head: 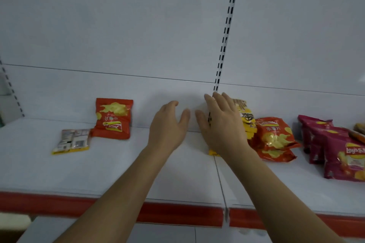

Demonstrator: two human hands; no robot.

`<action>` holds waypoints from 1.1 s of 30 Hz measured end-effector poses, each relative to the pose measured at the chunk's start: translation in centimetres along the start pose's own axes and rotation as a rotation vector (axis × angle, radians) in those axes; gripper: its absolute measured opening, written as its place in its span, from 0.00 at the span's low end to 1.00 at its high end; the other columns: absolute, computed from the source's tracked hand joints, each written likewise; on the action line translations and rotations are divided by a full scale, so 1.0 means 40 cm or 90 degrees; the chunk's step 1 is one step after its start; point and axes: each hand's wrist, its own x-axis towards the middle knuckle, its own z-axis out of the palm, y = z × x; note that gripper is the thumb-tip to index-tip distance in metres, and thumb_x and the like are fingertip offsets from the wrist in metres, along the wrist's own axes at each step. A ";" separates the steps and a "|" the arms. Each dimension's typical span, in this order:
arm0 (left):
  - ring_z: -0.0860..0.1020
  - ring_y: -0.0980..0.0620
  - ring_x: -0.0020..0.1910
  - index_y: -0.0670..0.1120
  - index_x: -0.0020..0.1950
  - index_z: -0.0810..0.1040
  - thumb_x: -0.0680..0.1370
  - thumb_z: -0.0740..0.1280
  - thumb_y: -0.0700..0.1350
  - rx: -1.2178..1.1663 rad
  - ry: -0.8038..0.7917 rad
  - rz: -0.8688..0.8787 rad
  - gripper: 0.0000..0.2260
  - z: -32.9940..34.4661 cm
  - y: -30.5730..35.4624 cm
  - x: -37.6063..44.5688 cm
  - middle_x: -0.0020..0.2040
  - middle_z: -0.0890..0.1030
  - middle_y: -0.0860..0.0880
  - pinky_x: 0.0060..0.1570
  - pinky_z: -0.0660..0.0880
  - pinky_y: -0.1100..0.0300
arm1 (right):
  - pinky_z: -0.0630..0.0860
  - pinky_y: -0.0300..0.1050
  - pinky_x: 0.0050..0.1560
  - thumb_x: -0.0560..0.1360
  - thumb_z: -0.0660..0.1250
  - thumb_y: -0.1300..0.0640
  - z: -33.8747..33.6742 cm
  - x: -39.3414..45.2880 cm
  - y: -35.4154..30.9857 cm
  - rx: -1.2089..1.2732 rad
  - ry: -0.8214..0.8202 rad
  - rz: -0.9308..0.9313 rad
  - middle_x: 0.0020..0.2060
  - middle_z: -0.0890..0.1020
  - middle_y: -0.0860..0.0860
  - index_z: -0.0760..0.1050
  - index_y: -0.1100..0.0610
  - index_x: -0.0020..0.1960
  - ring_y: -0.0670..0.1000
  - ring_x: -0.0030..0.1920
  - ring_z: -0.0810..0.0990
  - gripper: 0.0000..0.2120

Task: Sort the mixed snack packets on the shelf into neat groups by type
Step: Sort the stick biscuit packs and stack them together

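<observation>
My right hand [221,124] lies with straight fingers against the left side of a row of upright yellow packets [245,118] at the shelf's middle. My left hand [167,126] hovers open just left of it, holding nothing. Two orange-red chip packets [276,138] lie stacked right of the yellow row. Several magenta chip packets [335,150] stand in a row at the far right. On the left, one orange-red packet [113,119] leans upside down against the back wall, and a yellow packet [72,141] lies flat with its back label up.
The white shelf [118,167] has a red front strip [177,212] and a seam between two boards near the middle. A slotted upright [225,41] runs up the white back panel. Another orange item [359,130] peeks in at the far right edge.
</observation>
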 end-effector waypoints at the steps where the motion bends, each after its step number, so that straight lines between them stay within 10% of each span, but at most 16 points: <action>1: 0.70 0.48 0.75 0.47 0.79 0.66 0.85 0.60 0.57 0.019 0.010 0.004 0.25 -0.030 -0.024 -0.003 0.77 0.71 0.48 0.69 0.70 0.55 | 0.56 0.56 0.77 0.83 0.55 0.43 0.013 0.000 -0.040 -0.005 -0.007 -0.015 0.76 0.66 0.57 0.64 0.56 0.77 0.60 0.79 0.57 0.27; 9: 0.76 0.46 0.68 0.49 0.77 0.69 0.84 0.61 0.57 0.111 0.039 -0.006 0.23 -0.305 -0.277 0.004 0.72 0.76 0.48 0.62 0.75 0.51 | 0.50 0.53 0.79 0.83 0.53 0.41 0.162 0.003 -0.365 0.008 -0.118 -0.042 0.79 0.59 0.54 0.56 0.52 0.80 0.57 0.80 0.50 0.29; 17: 0.77 0.40 0.64 0.45 0.73 0.72 0.84 0.60 0.55 0.283 -0.100 -0.097 0.22 -0.499 -0.565 0.017 0.68 0.77 0.42 0.58 0.76 0.49 | 0.67 0.52 0.72 0.81 0.59 0.43 0.348 -0.009 -0.640 0.042 -0.210 -0.016 0.69 0.74 0.52 0.67 0.53 0.73 0.56 0.71 0.67 0.24; 33: 0.73 0.47 0.65 0.54 0.77 0.67 0.73 0.72 0.55 0.241 -0.402 -0.007 0.33 -0.550 -0.698 0.059 0.66 0.73 0.49 0.63 0.74 0.51 | 0.75 0.40 0.55 0.81 0.64 0.57 0.436 0.014 -0.686 0.231 -0.328 0.122 0.59 0.82 0.49 0.76 0.52 0.68 0.50 0.56 0.79 0.16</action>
